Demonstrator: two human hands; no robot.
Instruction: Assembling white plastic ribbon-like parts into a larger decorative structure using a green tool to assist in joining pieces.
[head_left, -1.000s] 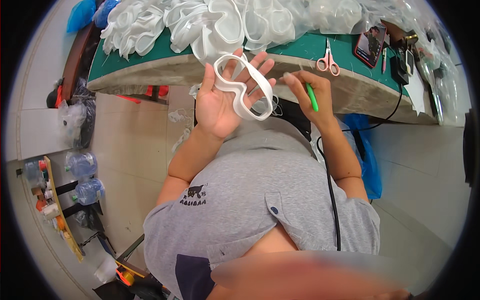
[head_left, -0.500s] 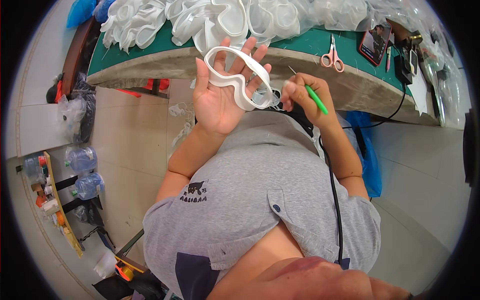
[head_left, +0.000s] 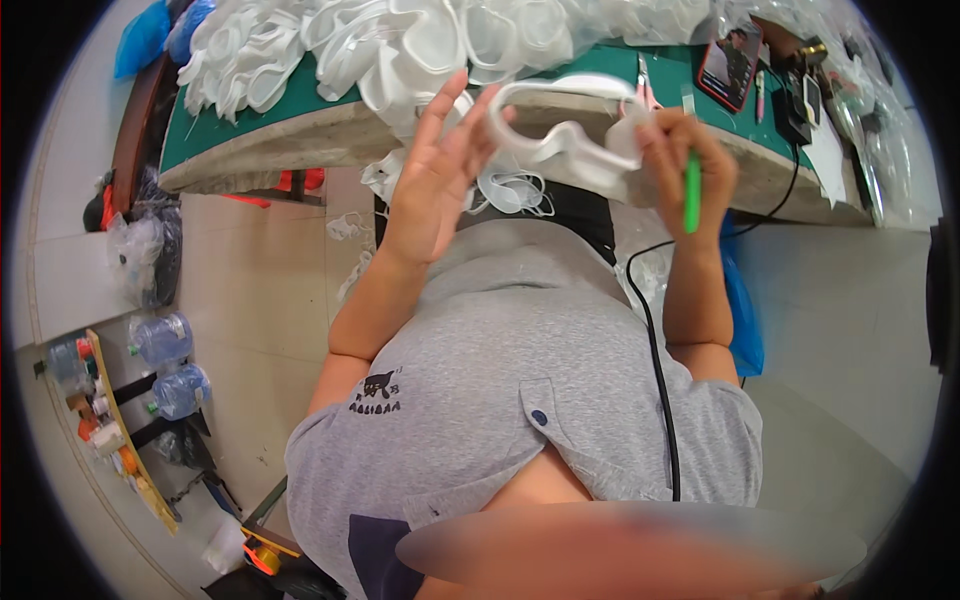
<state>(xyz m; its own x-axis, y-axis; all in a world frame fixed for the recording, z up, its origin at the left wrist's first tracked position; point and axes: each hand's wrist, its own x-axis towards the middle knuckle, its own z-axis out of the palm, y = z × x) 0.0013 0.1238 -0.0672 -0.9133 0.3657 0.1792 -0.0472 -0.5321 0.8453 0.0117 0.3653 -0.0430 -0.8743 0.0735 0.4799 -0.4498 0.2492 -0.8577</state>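
Observation:
A white goggle frame (head_left: 565, 142), blurred by motion, hangs above the table's near edge. My right hand (head_left: 690, 165) is closed on its right end. The same hand also keeps a green-handled tool (head_left: 692, 195) against the palm, handle pointing down; its tip is hard to make out. My left hand (head_left: 432, 175) is open, fingers spread, beside the frame's left end. Whether those fingertips touch the frame I cannot tell. Behind the right hand, scissors (head_left: 643, 85) lie on the table, partly covered by the frame.
Several white goggle frames (head_left: 405, 50) are heaped along the back of the green-topped table (head_left: 320, 112). A phone (head_left: 731, 66), a pen (head_left: 759, 96) and a black adapter (head_left: 792, 118) lie at right. A black cable (head_left: 655, 370) runs down my front. White pieces with straps (head_left: 515, 190) rest below the table edge.
The goggle frame has moved right, off my left palm and into my right hand's grip. My right hand has moved right and up, the green tool still in it.

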